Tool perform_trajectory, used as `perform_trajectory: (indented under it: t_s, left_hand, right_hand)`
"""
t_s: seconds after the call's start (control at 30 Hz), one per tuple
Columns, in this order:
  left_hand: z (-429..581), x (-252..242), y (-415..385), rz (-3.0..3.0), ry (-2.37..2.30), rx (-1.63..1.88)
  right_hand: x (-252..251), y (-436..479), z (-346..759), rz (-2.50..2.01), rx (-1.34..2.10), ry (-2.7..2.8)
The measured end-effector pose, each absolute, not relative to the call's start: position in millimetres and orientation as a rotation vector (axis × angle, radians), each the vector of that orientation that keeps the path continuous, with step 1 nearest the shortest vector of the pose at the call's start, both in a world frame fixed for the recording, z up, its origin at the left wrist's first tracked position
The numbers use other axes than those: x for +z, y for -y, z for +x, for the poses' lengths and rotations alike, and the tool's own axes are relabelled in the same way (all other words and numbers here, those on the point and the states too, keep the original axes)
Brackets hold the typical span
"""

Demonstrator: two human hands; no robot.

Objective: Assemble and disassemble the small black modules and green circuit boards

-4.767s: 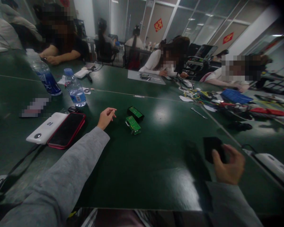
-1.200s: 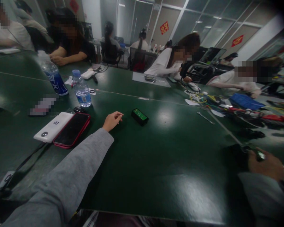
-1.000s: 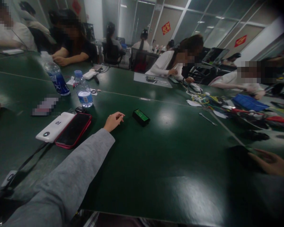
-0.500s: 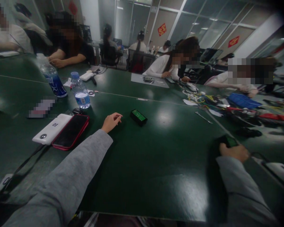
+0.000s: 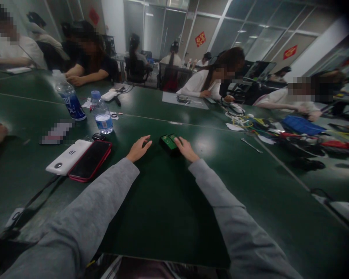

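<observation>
My right hand (image 5: 186,149) grips a small black box with a green circuit-board-like face (image 5: 172,138), its fingers over the box's right side. This box is right beside a similar black box with a green face (image 5: 164,140) on the table, and whether they touch I cannot tell. My left hand (image 5: 139,148) hovers just left of the pair, thumb and fingers apart, with nothing in it.
To the left lie a white device marked 01 (image 5: 66,157), a red-cased phone (image 5: 90,161) and another phone (image 5: 57,133). Two bottles, one blue-labelled (image 5: 71,99) and one smaller (image 5: 103,116), stand behind. A wrench (image 5: 251,145) and tangled cables (image 5: 250,120) are right. Co-workers sit around.
My right hand has carried the second black box from the far right to beside the first one. My left hand's thumb and fingers have spread. At far left another person's hand shows more.
</observation>
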State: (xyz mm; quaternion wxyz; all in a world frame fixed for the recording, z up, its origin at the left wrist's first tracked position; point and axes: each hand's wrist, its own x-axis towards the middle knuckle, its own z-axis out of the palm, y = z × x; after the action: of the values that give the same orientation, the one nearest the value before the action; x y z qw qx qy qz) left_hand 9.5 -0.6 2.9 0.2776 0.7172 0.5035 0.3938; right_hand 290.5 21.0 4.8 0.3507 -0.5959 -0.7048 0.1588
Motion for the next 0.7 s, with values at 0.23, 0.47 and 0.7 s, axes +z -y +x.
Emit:
perform_trajectory:
  t_s: [0.23,0.47,0.7]
  left_hand:
    - [9.7,2.9,1.5,1.978,-1.312,1.061]
    - [5.9,1.1,-3.5,1.904,-1.263,1.068]
    - [4.3,-6.3,-15.1,1.824,-1.201,1.104]
  right_hand:
    - [-1.2,54.9,193.2,-1.346,0.372,1.787]
    - [2.3,74.9,182.1,-1.202,0.45,1.756]
    - [2.3,71.3,185.7,-1.178,0.433,1.772]
